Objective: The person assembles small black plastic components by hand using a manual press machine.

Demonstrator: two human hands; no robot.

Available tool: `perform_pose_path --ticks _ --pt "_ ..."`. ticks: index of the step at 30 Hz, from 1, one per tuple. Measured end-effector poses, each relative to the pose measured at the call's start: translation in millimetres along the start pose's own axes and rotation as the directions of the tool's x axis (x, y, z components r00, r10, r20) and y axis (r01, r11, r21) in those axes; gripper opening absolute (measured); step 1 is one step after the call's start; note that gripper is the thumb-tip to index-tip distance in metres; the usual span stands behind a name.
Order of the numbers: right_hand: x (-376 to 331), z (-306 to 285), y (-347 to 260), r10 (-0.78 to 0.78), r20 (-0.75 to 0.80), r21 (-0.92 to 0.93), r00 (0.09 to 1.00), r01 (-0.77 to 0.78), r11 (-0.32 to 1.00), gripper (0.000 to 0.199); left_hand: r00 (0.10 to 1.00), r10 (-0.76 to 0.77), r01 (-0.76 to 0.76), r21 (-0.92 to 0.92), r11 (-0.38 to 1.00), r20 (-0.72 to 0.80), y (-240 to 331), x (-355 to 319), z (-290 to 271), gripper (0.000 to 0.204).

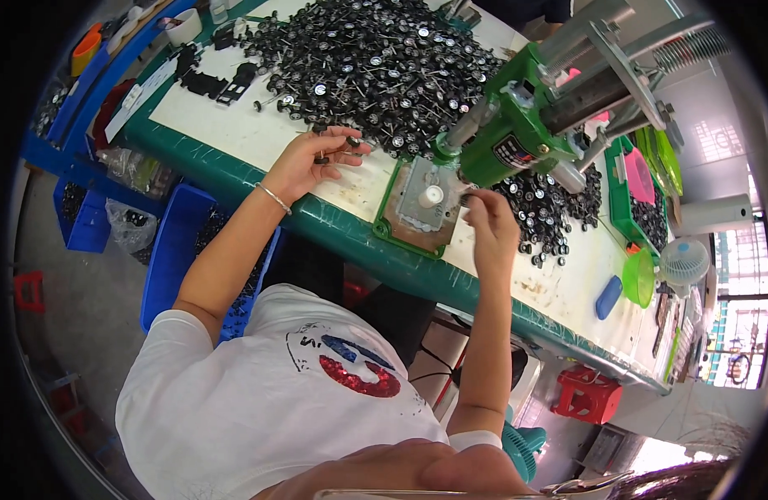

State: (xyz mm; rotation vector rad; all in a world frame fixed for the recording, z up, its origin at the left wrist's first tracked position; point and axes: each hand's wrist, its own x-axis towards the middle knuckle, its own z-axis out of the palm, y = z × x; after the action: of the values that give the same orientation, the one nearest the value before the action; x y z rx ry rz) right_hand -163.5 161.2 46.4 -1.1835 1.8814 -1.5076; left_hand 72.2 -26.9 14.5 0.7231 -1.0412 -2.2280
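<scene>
Left hand (305,162) is pinching small black wheel-and-axle parts (334,152) in a closed grip; right hand (490,225) is pinching something tiny beside the green metal press (509,137), can't tell what.

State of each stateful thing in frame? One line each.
Left hand: fingers pinching a small black wheel-and-axle part.
Right hand: fingers closed on a small part beside the press base.
Green bench press: ram raised off the white peg.
Small white desk fan: running or not, cannot tell.
</scene>
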Motion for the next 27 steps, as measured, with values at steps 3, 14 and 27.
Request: perform_pose_path --ticks 3,14,27 --pt "5 22 -10 0.048 0.067 0.146 0.997 -0.057 0.988 0.02 0.992 -0.023 0.03 -0.052 0.998 0.122 -3 3 7 0.033" --pt "3 34 -7 -0.012 0.072 0.062 0.997 0.008 0.998 0.017 0.988 -0.014 -0.019 0.212 0.977 0.156 -2 -2 65 0.024" --pt "21 -31 -25 0.047 -0.148 0.361 0.988 0.01 0.933 0.025 0.855 0.375 -0.515 0.499 0.697 0.359 -32 14 101 0.016"
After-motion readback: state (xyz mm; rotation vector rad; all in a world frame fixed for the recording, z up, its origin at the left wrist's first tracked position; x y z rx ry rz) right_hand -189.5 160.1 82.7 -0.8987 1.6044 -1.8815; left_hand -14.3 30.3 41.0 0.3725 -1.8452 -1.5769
